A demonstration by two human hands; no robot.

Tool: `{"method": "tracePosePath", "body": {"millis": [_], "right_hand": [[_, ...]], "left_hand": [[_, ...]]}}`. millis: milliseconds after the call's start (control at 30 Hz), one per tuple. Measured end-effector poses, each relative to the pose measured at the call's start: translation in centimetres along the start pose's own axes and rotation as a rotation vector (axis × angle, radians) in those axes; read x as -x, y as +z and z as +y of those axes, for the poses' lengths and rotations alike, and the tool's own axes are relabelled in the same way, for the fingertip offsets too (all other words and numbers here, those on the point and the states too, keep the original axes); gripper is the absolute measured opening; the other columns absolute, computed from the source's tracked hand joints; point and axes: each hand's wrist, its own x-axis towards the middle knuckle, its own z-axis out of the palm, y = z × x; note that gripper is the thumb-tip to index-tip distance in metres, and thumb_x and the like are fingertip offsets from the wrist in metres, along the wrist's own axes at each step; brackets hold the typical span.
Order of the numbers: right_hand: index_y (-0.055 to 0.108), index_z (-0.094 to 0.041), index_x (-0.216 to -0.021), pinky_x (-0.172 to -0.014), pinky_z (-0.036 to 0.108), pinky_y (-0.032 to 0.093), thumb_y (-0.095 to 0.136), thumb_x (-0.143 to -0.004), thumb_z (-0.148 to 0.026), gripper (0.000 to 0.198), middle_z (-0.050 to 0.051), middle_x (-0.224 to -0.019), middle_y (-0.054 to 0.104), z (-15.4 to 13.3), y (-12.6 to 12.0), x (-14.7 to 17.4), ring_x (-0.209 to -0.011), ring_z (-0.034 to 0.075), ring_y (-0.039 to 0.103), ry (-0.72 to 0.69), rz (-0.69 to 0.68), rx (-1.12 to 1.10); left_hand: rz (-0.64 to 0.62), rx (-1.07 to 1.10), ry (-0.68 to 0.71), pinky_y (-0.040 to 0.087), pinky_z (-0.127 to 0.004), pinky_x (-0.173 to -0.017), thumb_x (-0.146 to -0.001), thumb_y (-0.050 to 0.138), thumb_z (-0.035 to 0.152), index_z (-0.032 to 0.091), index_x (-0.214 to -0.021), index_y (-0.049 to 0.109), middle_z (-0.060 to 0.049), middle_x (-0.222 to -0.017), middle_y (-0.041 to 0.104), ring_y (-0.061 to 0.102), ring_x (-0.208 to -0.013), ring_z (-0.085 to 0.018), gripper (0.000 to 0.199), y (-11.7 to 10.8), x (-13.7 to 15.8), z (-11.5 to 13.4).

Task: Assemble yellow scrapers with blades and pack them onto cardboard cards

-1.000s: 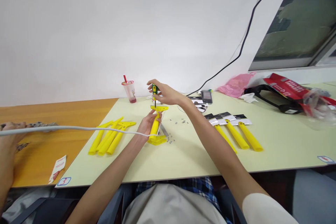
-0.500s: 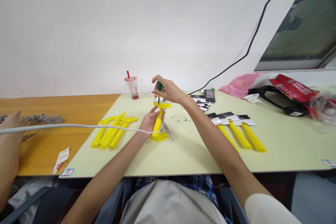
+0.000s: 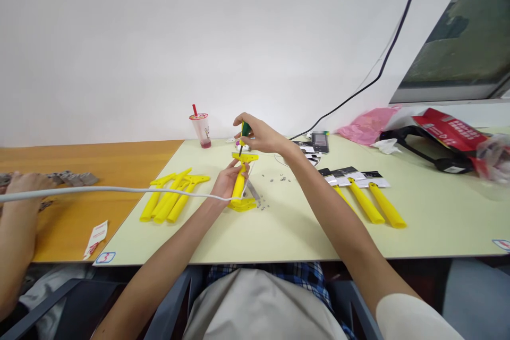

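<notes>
Above the pale table (image 3: 287, 239): your two hands work close together on one yellow T-shaped tool (image 3: 238, 186), the left low on it, the right over its far end;
Left hand (image 3: 225, 181): closed around the tool's upper handle, just below the crosspiece; of your two hands, this one is nearer the handle and bears it;
Right hand (image 3: 258, 135): gripping the green screwdriver (image 3: 246, 128) from above, fingers curled about its grip;
Tool's long axis: runs away from you, butt end towards your body, crosspiece at the far end, slanting a little to your right;
Screwdriver's line: steep, tip down, handle leaning slightly right; it comes to the crosspiece from above, a little left of the middle, so the two long axes cross at a wide angle;
Tip on crosspiece: seems to touch, though it is too small to tell whether it sits in a screw;
Near the butt end: other yellow pieces (image 3: 243, 205) lie on the table, with a metal strip (image 3: 252, 190) and small metal bits (image 3: 262, 205) just to the right;
White cable (image 3: 159, 190): passes across your left wrist in this view;
Against half a second ago: the screwdriver leans further right over its tip; both grips match the earlier frame; the tool keeps nearly the same slant.
</notes>
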Motion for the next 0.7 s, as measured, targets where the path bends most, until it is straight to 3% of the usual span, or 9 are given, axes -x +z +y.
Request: {"method": "tracePosePath", "body": {"millis": [100, 167, 300, 467, 600, 700], "right_hand": [[0.055, -0.024, -0.111, -0.088, 0.042, 0.054, 0.071, -0.094, -0.03, 0.025, 0.008, -0.112, 0.069, 0.17, -0.08, -0.16, -0.095, 0.024, 0.065, -0.007, 0.086, 0.144], [0.054, -0.024, -0.112, -0.089, 0.044, 0.053, 0.071, -0.094, -0.034, 0.027, 0.009, -0.113, 0.067, 0.34, -0.13, -0.15, -0.095, 0.025, 0.064, -0.015, 0.106, 0.176], [0.054, -0.025, -0.12, -0.087, 0.041, 0.055, 0.066, -0.092, -0.025, 0.03, 0.011, -0.125, 0.064, 0.58, -0.14, 0.07, -0.1, 0.024, 0.066, -0.011, 0.048, 0.039], [0.053, -0.026, -0.11, -0.081, 0.039, 0.053, 0.071, -0.096, -0.035, 0.025, 0.005, -0.107, 0.069, 0.6, 0.13, -0.08, -0.087, 0.022, 0.063, -0.004, 0.126, 0.09], [0.052, -0.025, -0.119, -0.085, 0.039, 0.055, 0.066, -0.093, -0.025, 0.029, 0.01, -0.125, 0.066, 0.53, 0.18, -0.03, -0.103, 0.024, 0.067, -0.022, 0.059, 0.043], [0.053, -0.026, -0.117, -0.081, 0.038, 0.055, 0.065, -0.094, -0.026, 0.026, 0.008, -0.119, 0.069, 0.4, 0.19, -0.02, -0.093, 0.021, 0.066, 0.001, 0.066, 0.018]], "left_hand": [[-0.019, 0.002, 0.003, 0.051, -0.017, -0.064, -0.086, 0.065, -0.008, 0.019, -0.115, 0.062, -0.01, -0.118, 0.072, 0.074, -0.092, -0.014, 0.041, 0.01, -0.04, 0.14], [-0.023, 0.005, 0.0, 0.051, -0.017, -0.064, -0.086, 0.065, -0.008, 0.019, -0.115, 0.061, -0.011, -0.118, 0.072, 0.074, -0.093, -0.014, 0.04, 0.0, -0.05, 0.18], [0.004, -0.009, 0.006, 0.052, -0.017, -0.065, -0.084, 0.067, -0.009, 0.02, -0.111, 0.06, -0.009, -0.114, 0.072, 0.074, -0.093, -0.014, 0.04, -0.05, -0.07, 0.24], [-0.023, -0.005, 0.011, 0.052, -0.018, -0.065, -0.085, 0.066, -0.009, 0.02, -0.113, 0.06, -0.011, -0.121, 0.071, 0.074, -0.095, -0.015, 0.04, 0.0, 0.11, 0.12], [0.006, -0.002, 0.017, 0.053, -0.018, -0.064, -0.086, 0.064, -0.009, 0.02, -0.111, 0.06, -0.012, -0.12, 0.071, 0.074, -0.093, -0.015, 0.038, 0.06, 0.09, 0.06], [0.014, -0.01, 0.013, 0.053, -0.017, -0.063, -0.085, 0.064, -0.009, 0.02, -0.112, 0.06, -0.014, -0.129, 0.07, 0.074, -0.092, -0.014, 0.039, 0.12, -0.03, 0.14]]}}
